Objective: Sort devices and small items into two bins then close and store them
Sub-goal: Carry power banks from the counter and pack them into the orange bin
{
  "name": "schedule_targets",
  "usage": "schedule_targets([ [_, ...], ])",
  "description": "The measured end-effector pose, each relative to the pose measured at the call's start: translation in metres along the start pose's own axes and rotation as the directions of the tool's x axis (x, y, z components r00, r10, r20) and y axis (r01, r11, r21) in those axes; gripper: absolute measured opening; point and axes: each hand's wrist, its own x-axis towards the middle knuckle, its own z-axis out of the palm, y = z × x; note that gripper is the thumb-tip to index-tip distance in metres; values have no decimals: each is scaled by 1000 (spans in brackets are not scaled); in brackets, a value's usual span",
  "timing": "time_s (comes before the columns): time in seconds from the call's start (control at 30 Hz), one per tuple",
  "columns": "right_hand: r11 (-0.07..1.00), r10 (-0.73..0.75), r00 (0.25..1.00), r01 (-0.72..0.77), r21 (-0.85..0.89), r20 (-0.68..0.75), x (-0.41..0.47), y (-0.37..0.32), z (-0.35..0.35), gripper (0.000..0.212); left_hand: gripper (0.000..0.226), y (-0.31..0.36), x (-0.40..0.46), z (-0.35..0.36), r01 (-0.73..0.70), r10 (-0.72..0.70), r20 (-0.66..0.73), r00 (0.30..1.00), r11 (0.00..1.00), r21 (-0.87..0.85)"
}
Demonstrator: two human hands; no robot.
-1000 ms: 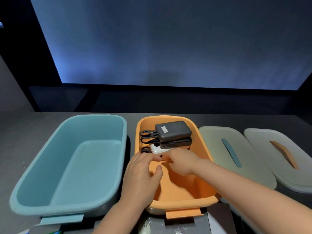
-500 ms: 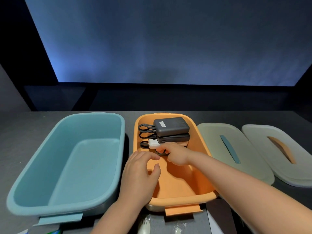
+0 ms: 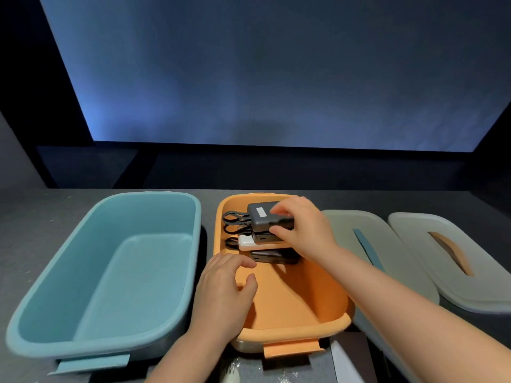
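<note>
The orange bin [image 3: 336,323] stands at the middle of the table. Several power banks are stacked at its far end. My right hand [image 3: 305,230] grips the top dark grey power bank [image 3: 262,217], thumb on its near edge and fingers over its top. Below it lie a white power bank [image 3: 249,243] and a black one [image 3: 272,257] nearer to me. Black cable loops [image 3: 233,221] stick out to the left. My left hand [image 3: 225,291] rests on the orange bin's left rim with fingers loosely curled. The blue bin [image 3: 105,272] on the left holds nothing.
Two pale lids lie right of the orange bin: one with a blue handle [image 3: 367,244], one with an orange handle [image 3: 448,252]. A wrapped plastic utensil [image 3: 231,373] and a dark card [image 3: 351,355] lie at the table's near edge.
My right hand has moved from the black power bank near the bin's middle to the far end and taken hold of the top dark grey power bank. My left hand stayed on the rim.
</note>
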Motion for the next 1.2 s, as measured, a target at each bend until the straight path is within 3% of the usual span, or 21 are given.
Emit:
schedule_targets([
  [0.13, 995, 81, 986, -72, -67, 143, 7, 11, 11, 59, 20, 1, -1, -1, 7, -7, -2, 1000, 1000, -11],
  [0.43, 975, 119, 993, -121, -186, -19, 14, 14, 39, 39, 19, 1, -1, -2, 19, -19, 22, 1000, 1000, -11],
  [0.73, 969, 123, 992, -123, -213, -15, 9, 9, 40, 44, 16, -2, 0, 0, -4, 4, 0, 1000, 1000, -9],
  [0.87, 970, 38, 988, -73, -234, -149, -1, 3, 38, 44, 16, -2, -1, -1, -7, 7, -1, 1000, 1000, -8],
  [1.03, 965, 154, 988, -157, -211, -34, -2, 9, 35, 64, 17, -1, 0, 0, -7, 7, -2, 1000, 1000, -9],
  [1.2, 952, 156, 988, -156, -262, -23, 3, 12, 39, 52, 17, -2, 0, 0, -12, 12, -4, 1000, 1000, -2],
])
